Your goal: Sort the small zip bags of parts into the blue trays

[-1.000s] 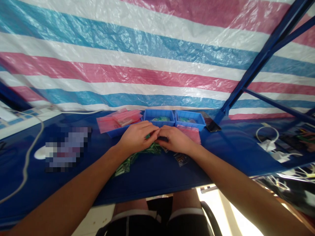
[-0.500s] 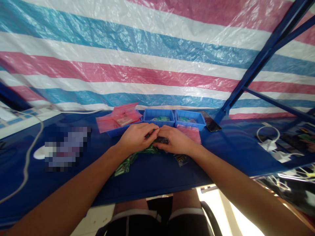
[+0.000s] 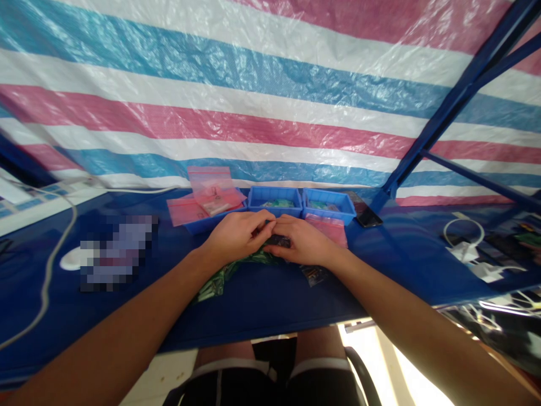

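My left hand and my right hand meet above the front middle of the table, fingertips touching. The fingers of my right hand curl around a small dark packet, whose details are too blurred to read. My left thumb and forefinger pinch together at its upper edge; what lies between them is hidden. Under and beside my left hand are shiny green packets, partly covered by the hands. A small clear packet with dark contents lies just below my right wrist.
Behind the hands stand blue bins, two with greenish packets inside. Pink zip bags cover the left one; another pink bag lies before the right one. A phone, white cables and a white disc are on the blue table.
The view has shifted slightly. The upper pink bag on the left bin now stands more upright. Both hands keep nearly the same pose around the dark packet.
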### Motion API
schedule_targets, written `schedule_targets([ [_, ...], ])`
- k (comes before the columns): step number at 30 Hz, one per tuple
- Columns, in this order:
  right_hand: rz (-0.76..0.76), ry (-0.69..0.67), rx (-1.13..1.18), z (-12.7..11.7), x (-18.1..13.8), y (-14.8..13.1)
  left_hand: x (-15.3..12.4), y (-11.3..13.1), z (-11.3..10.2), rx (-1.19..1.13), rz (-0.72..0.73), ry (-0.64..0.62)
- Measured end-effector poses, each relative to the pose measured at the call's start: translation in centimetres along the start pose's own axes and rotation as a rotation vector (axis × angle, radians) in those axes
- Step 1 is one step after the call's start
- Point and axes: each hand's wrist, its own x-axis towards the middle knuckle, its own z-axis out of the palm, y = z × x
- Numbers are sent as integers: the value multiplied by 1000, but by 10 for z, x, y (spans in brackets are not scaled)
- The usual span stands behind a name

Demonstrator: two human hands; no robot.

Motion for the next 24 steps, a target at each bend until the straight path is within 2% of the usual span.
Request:
schedule_targets([
  [24, -26, -66, 38, -3, -1, -1, 1, 1, -1, 36, 14, -11],
])
